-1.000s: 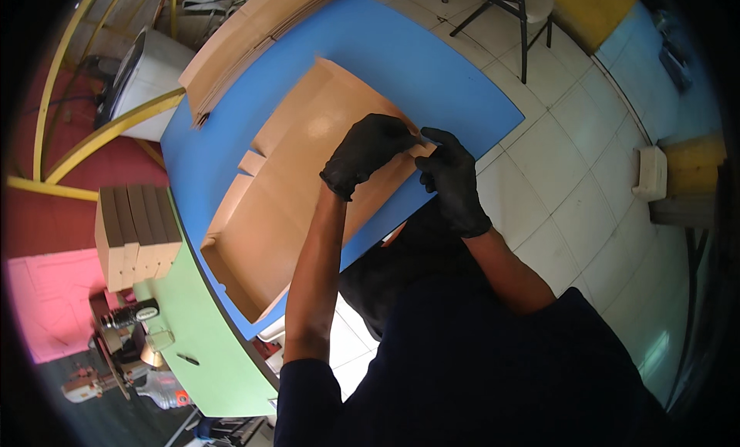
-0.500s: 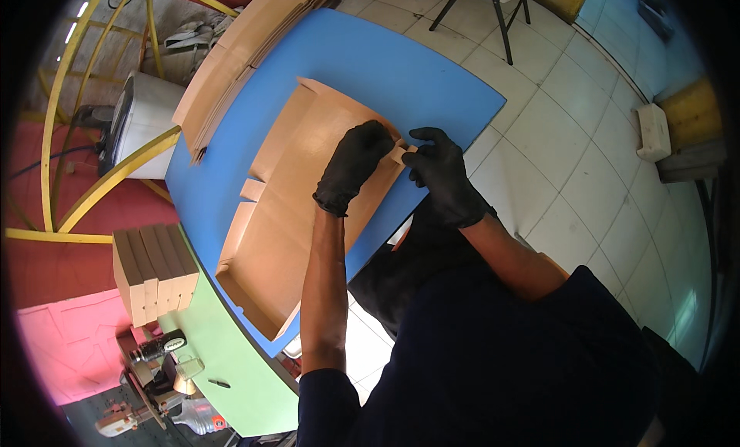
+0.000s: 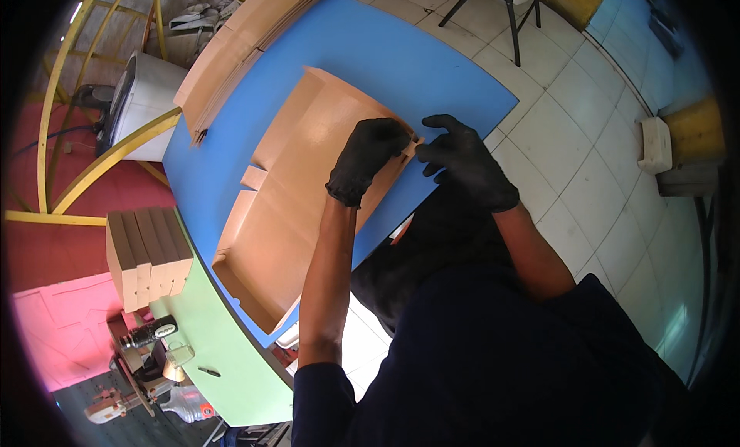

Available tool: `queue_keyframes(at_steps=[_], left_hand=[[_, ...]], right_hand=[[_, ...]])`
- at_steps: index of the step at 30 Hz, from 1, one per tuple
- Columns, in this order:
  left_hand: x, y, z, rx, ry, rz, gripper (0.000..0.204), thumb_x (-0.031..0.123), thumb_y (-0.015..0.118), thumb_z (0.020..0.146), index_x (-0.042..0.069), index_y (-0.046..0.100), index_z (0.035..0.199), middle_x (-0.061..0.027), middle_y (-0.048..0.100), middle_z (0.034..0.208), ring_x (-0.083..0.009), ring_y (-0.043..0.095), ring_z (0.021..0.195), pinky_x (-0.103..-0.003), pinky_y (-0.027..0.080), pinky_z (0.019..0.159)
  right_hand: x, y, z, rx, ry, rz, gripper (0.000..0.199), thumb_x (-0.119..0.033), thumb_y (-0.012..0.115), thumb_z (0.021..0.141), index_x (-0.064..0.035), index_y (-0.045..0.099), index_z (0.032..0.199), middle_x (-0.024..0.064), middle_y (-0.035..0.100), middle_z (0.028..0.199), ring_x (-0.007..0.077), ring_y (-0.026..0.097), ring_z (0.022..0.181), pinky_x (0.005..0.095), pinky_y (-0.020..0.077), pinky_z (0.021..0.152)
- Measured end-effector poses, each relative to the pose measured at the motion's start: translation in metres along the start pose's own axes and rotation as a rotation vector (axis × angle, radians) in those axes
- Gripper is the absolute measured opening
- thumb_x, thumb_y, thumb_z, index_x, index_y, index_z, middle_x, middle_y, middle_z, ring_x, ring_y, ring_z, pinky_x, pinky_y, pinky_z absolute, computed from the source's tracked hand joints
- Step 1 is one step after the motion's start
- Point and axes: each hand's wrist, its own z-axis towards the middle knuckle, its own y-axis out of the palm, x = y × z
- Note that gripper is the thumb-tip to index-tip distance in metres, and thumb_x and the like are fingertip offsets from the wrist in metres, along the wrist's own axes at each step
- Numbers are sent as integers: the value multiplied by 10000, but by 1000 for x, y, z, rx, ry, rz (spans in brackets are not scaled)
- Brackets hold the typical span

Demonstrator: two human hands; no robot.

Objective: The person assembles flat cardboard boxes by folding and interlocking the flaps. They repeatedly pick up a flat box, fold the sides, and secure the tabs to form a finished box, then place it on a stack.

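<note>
A brown cardboard box, partly folded, lies slantwise on the blue table. Its near-left end has raised walls, and slits cut its left side. My left hand, in a black glove, reaches over the box with curled fingers gripping its right-hand corner; the fingertips are partly hidden. Just beyond that corner is my right hand, also black-gloved. Its fingers are apart, one stretched out and the lower ones close to a small cardboard tab; whether they touch it is hard to tell.
A stack of flat cardboard blanks lies along the table's far-left edge. On a green table stand several folded boxes, with a pen nearby. A chair stands on the tiled floor beyond. Yellow metal bars rise at left.
My right hand has loosened from the corner tab, its fingers spreading and drawing slightly right. My left hand stays at the corner. The whole view has shifted a little.
</note>
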Motion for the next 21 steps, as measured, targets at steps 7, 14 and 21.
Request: queue_keyframes(at_steps=[7, 14, 21], left_hand=[[3, 10, -5, 166, -11, 137, 205, 180, 692, 874, -5, 738, 947, -135, 731, 900, -252, 683, 808, -380, 535, 781], [29, 24, -58, 34, -73, 476, 323, 264, 768, 880, 38, 762, 1111, -136, 760, 1014, -299, 721, 934, -404, 541, 891], [68, 25, -63, 529, 43, -361, 209, 201, 700, 976, 0, 735, 1023, -32, 694, 886, -122, 587, 810, -293, 474, 770]], right_hand=[[2, -21, 10, 112, -114, -194, 385, -204, 682, 969, -20, 626, 1302, 48, 664, 887, 125, 669, 764, 286, 554, 695], [-15, -24, 19, -34, -178, 204, 519, -399, 536, 1060, -13, 547, 1406, 127, 718, 1179, 213, 672, 1122, 367, 524, 973], [-21, 44, 1, -321, -884, -162, 724, -332, 534, 1070, -13, 210, 1633, 244, 318, 1652, 353, 330, 1528, 448, 251, 1236]])
